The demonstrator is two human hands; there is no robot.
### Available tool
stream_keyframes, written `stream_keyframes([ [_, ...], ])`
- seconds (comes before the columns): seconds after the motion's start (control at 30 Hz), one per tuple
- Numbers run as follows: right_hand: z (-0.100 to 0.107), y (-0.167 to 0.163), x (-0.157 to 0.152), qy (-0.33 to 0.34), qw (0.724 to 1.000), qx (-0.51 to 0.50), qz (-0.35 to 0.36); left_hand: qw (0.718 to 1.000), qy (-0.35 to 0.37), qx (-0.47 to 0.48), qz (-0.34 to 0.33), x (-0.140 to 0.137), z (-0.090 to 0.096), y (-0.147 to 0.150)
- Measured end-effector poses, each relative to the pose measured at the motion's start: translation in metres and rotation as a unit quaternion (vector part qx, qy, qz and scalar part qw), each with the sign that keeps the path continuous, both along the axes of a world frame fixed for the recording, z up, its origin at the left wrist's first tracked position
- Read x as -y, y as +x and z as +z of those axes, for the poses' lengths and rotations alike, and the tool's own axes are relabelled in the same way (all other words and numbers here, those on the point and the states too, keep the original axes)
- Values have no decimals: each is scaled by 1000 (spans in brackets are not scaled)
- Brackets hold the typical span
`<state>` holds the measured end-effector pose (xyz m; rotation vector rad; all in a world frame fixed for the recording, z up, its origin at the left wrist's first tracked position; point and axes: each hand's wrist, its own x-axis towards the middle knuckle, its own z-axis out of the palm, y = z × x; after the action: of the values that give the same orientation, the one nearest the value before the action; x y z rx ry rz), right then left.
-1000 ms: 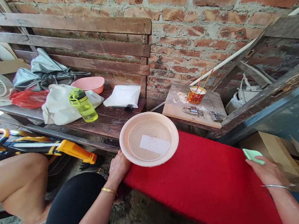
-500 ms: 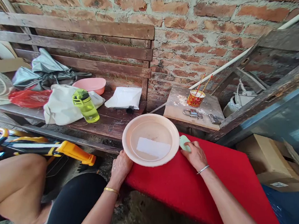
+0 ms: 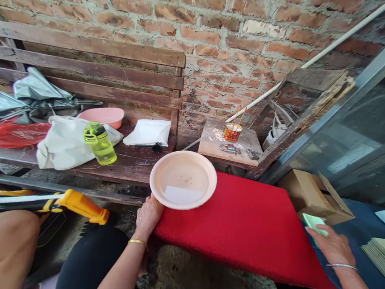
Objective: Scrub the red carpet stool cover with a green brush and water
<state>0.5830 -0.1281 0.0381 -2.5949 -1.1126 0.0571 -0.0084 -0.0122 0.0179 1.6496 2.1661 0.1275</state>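
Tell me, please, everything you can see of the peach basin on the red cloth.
The basin is round and pale peach, apparently plastic, with a broad rim. It sits upright toward the far left of the red cloth and seems to hold liquid. Inside show dark specks and a pale patch, perhaps a reflection. The left hand is at its near left edge; whether it grips the rim is unclear.

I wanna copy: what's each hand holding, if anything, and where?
The right hand holds a pale green pad by its near end. Whether the left hand grips the basin can't be told.
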Motion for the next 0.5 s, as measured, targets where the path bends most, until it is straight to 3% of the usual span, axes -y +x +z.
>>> stream_keyframes([
  [0.13,4,-111,-26,30,989,-46,136,1000,10,23,11,1,6,1],
  [0.3,-11,-247,-51,43,937,-83,337,999,17,27,26,-3,-3,0],
  [0.4,-16,-271,-51,37,918,-82,386,999,24,24,23,-5,-10,-2],
  [0.5,-13,-235,-40,30,926,-76,367,999,35,23,19,-7,-14,-4],
])
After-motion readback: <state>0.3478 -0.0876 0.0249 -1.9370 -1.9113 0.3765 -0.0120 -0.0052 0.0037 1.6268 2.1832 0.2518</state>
